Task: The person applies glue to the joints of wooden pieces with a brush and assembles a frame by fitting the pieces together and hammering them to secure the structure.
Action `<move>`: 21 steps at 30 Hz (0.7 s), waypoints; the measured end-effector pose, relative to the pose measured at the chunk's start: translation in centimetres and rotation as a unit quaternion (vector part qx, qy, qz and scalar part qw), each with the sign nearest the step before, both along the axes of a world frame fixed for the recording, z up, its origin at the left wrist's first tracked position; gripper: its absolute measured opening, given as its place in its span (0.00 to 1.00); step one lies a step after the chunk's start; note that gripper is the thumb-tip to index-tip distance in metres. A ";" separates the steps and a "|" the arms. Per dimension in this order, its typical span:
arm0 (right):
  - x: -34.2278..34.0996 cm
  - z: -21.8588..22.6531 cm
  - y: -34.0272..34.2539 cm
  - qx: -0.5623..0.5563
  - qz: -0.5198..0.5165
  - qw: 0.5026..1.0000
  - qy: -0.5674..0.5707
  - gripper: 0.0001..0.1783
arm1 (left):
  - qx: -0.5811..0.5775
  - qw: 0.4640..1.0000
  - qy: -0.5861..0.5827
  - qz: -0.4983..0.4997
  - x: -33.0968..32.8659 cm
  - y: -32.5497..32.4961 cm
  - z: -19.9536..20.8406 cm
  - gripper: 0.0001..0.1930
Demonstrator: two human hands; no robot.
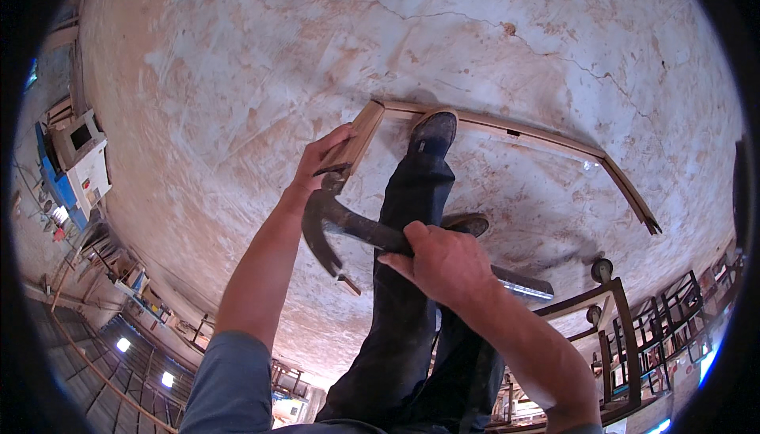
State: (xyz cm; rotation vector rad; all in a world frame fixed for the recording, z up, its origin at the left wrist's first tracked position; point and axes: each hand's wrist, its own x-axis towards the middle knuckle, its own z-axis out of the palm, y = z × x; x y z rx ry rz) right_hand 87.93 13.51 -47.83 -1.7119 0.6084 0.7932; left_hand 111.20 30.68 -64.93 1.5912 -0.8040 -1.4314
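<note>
In my right hand is a claw hammer, its dark handle running out past my fist to the lower right. The hammer's head hangs in front of my left wrist, nearer to the camera than the frame. My left hand grips the left side board of a three-sided wooden frame, close to the corner. My dark shoe rests on or against the long far rail. At the right end of that rail, a shorter side piece angles back toward me. The fingers behind the board are partly hidden.
A wheeled stand is at the lower right, near stacked dark metal frames. To the left, a white box-like appliance and assorted clutter line the edge. The worn, cracked floor spreads around the frame.
</note>
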 end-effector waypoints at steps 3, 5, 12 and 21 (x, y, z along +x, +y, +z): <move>-0.2 0.5 0.7 -0.025 -0.018 0.996 -0.081 0.27 | 0.059 0.997 0.028 0.052 0.1 0.3 -0.8 0.23; -0.9 0.5 0.7 -0.029 -0.027 0.985 -0.166 0.27 | 0.146 0.963 0.160 0.159 -0.2 0.4 -0.9 0.24; 1.0 -0.2 0.5 -0.049 0.034 0.998 -0.030 0.27 | 0.073 0.996 0.027 0.048 0.3 0.4 -1.7 0.25; 0.1 -2.1 1.0 -0.054 -0.001 0.996 -0.073 0.28 | 0.152 0.982 0.066 0.087 0.0 0.2 -1.2 0.25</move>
